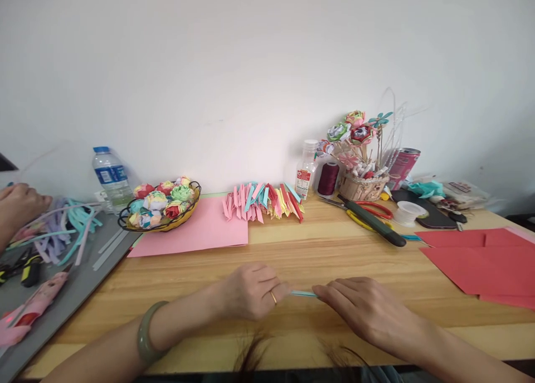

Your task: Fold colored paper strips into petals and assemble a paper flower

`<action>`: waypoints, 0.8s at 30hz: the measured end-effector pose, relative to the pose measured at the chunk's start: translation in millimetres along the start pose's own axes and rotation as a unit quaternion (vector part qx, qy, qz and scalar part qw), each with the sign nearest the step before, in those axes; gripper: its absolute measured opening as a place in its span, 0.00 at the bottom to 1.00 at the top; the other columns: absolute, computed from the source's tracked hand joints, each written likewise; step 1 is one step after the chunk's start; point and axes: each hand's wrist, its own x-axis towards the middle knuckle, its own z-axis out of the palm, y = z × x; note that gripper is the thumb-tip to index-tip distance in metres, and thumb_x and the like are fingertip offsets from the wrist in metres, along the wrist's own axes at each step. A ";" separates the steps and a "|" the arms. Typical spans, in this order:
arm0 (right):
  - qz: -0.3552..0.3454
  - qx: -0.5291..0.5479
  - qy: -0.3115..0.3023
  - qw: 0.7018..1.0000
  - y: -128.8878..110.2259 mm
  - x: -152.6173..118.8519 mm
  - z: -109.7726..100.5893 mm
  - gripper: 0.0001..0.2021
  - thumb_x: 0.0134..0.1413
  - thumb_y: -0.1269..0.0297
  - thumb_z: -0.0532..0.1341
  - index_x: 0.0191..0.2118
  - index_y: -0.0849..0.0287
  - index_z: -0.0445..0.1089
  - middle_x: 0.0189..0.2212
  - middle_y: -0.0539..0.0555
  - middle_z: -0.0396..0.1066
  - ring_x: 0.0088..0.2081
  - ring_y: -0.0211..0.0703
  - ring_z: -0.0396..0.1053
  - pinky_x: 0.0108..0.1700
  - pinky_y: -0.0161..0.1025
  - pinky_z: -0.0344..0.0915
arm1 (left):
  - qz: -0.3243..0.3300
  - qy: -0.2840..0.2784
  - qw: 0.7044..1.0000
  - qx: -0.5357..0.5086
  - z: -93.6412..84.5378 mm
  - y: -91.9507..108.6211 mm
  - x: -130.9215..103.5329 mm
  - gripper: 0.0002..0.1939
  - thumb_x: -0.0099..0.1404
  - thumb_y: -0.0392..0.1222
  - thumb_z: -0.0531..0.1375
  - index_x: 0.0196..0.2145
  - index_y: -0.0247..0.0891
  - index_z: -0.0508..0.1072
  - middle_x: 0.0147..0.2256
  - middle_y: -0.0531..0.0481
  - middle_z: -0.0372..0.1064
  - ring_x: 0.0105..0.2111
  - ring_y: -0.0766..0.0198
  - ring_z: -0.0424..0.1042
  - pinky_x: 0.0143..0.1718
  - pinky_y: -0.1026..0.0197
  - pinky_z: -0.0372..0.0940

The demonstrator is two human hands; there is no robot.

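— Where is the strip lying in relation to the two hands?

— The light blue paper strip (304,294) is spanning the small gap between them, close to the near edge of the bench (317,243), roughly midway along that edge. Its long axis is running side to side, parallel to that edge and nearly level.

— So each hand is holding an end?

— Yes. The left hand (251,291) is pinching the left end, its fingers (281,290) closing narrowly on the paper, with a ring showing on one of them. The right hand (361,305) is meeting the right end, fingertips (322,292) pressing together on the strip. Only the short middle stretch is showing; both ends are hidden under the fingers.

— Which hand is nearer to it?

— Neither, really. Both are touching it, one from each side, so the strip is lying straight out from each set of fingertips toward the other hand.

— Is it resting on the wood?

— I cannot tell whether it is touching the surface or being held just above it.

— Anything close by?

— A pink paper sheet (200,229) is lying well behind the left hand, with a row of folded paper pieces (263,200) toward the far edge. Red paper sheets (480,257) are lying toward the right edge, well apart from the strip. Another person's hand (19,204) is working at the far left, among loose strips.
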 end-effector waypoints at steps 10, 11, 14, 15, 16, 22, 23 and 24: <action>0.069 0.122 -0.044 0.989 -5.6 -4.7 -2.7 0.12 0.63 0.69 0.44 0.38 0.59 0.63 0.24 0.51 0.68 0.24 0.37 0.64 0.25 0.35 0.53 | -0.019 -0.038 0.999 -0.022 -14.5 1.4 -2.8 0.12 0.65 0.38 0.51 0.25 0.35 0.65 0.16 0.54 0.58 0.19 0.69 0.57 0.18 0.64 0.49; 0.078 0.139 -0.052 0.986 -6.1 -4.2 -3.0 0.12 0.62 0.69 0.44 0.37 0.59 0.63 0.24 0.51 0.67 0.24 0.37 0.64 0.25 0.35 0.53 | -0.023 -0.046 0.998 -0.030 -16.0 0.5 -3.7 0.12 0.65 0.38 0.51 0.24 0.34 0.65 0.17 0.54 0.58 0.19 0.69 0.57 0.19 0.64 0.50; 0.100 0.199 -0.080 0.972 -6.6 -2.6 -3.8 0.12 0.60 0.73 0.44 0.38 0.58 0.63 0.26 0.51 0.68 0.26 0.37 0.64 0.27 0.33 0.56 | -0.038 -0.078 0.994 -0.064 -17.4 -3.7 -7.2 0.12 0.66 0.35 0.48 0.27 0.33 0.67 0.19 0.53 0.61 0.21 0.69 0.59 0.20 0.65 0.52; 0.108 0.217 -0.084 0.967 -6.3 -1.9 -3.8 0.13 0.59 0.75 0.43 0.39 0.58 0.63 0.27 0.52 0.68 0.27 0.36 0.64 0.28 0.33 0.57 | -0.047 -0.087 0.992 -0.081 -16.8 -5.6 -8.5 0.12 0.66 0.33 0.47 0.29 0.33 0.67 0.20 0.52 0.62 0.21 0.69 0.59 0.21 0.65 0.53; 0.116 0.234 -0.085 0.962 -5.7 -1.1 -3.6 0.13 0.58 0.76 0.43 0.39 0.58 0.63 0.28 0.52 0.68 0.28 0.36 0.65 0.30 0.33 0.58 | -0.055 -0.093 0.989 -0.101 -15.9 -7.7 -9.8 0.13 0.66 0.32 0.46 0.30 0.32 0.68 0.21 0.51 0.64 0.22 0.68 0.60 0.22 0.65 0.54; 0.228 0.309 -0.061 0.921 14.7 12.1 5.7 0.13 0.59 0.67 0.45 0.36 0.59 0.66 0.23 0.50 0.68 0.25 0.36 0.66 0.29 0.33 0.61 | -0.201 -0.076 0.950 -0.229 -11.3 -35.2 -14.1 0.12 0.66 0.38 0.49 0.38 0.34 0.70 0.25 0.50 0.70 0.26 0.68 0.66 0.28 0.67 0.60; 0.259 0.320 -0.044 0.910 23.0 16.5 8.9 0.13 0.58 0.66 0.46 0.40 0.60 0.66 0.23 0.50 0.68 0.24 0.37 0.66 0.29 0.33 0.62 | -0.275 -0.055 0.929 -0.241 -11.3 -44.4 -15.4 0.11 0.65 0.40 0.50 0.38 0.36 0.71 0.24 0.52 0.70 0.25 0.69 0.67 0.29 0.67 0.60; 0.292 0.334 -0.022 0.896 32.8 22.0 12.3 0.14 0.56 0.66 0.48 0.45 0.62 0.65 0.21 0.48 0.67 0.23 0.37 0.66 0.28 0.34 0.63 | -0.364 -0.040 0.897 -0.247 -11.3 -55.2 -17.2 0.11 0.65 0.41 0.50 0.38 0.37 0.71 0.24 0.52 0.70 0.26 0.68 0.68 0.31 0.66 0.61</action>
